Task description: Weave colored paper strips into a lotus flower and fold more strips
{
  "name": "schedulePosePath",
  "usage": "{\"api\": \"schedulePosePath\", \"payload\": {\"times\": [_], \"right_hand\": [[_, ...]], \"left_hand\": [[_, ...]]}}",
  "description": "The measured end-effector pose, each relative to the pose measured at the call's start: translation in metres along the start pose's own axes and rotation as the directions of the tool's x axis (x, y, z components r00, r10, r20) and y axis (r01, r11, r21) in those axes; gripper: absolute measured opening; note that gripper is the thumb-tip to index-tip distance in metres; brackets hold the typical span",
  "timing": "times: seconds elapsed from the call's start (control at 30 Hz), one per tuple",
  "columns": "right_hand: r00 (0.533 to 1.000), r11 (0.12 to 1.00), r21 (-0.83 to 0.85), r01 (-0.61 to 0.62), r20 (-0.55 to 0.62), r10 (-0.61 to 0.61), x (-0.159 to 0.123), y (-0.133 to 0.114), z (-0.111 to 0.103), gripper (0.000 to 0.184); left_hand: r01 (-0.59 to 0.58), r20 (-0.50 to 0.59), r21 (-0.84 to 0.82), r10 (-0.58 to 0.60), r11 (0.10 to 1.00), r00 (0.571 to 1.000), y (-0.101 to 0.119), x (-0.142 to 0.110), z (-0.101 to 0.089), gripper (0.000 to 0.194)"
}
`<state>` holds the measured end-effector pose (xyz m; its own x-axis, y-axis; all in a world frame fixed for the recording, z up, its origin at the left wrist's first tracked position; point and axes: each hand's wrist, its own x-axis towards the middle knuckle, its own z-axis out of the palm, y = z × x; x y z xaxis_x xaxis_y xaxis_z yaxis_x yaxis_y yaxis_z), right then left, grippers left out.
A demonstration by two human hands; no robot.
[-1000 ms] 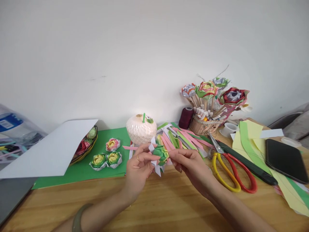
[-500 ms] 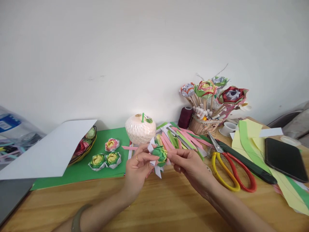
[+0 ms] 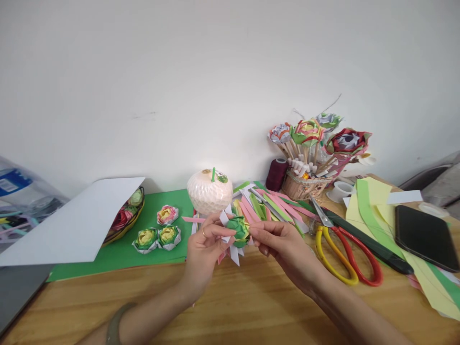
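A folded paper flower (image 3: 238,231), green with a yellow centre and loose white and pink strip ends, is held above the front of the table. My left hand (image 3: 208,244) grips its left side between thumb and fingers. From the right, my right hand (image 3: 278,242) pinches the flower's edge with thumb and forefinger. Just behind the hands lies a pile of cut paper strips (image 3: 266,203) in pink, green and white. Several finished paper flowers (image 3: 168,237) rest on a green sheet (image 3: 118,258) to the left.
Scissors (image 3: 345,254) with yellow and red handles lie at right, beside a dark cutter (image 3: 373,244) and a phone (image 3: 426,237). A foam-wrapped fruit (image 3: 209,192), a thread spool (image 3: 276,174) and a basket of paper flowers (image 3: 305,187) stand by the wall. A white sheet (image 3: 79,223) leans left.
Almost nothing differs. Both hands keep their hold on the paper flower, which has turned very slightly; the whole view has shifted a little.
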<state>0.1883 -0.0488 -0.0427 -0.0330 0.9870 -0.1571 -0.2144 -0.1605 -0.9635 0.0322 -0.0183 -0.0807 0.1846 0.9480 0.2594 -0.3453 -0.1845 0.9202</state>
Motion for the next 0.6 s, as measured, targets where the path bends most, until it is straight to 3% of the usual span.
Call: {"api": "schedulePosePath", "payload": {"times": [0.13, 0.37, 0.6], "right_hand": [[1.0, 0.999, -0.04, 0.001, -0.01, -0.001, -0.0005, 0.0012, -0.0008, 0.02], [0.999, 0.999, -0.029, -0.037, -0.03, 0.036, -0.0006, -0.0007, -0.0007, 0.016], [1.0, 0.999, -0.051, -0.018, 0.004, 0.018, 0.0011, -0.0002, -0.0016, 0.013]], "left_hand": [[-0.019, 0.045, 0.023, 0.018, 1.0, 0.999, -0.0015, -0.0016, -0.0025, 0.009], [-0.184, 0.166, 0.048, 0.174, 0.982, 0.971, -0.0029, 0.0009, -0.0059, 0.022], [-0.267, 0.187, 0.144, 0.238, 0.953, 0.953, 0.0025, 0.0035, -0.0064, 0.021]]}}
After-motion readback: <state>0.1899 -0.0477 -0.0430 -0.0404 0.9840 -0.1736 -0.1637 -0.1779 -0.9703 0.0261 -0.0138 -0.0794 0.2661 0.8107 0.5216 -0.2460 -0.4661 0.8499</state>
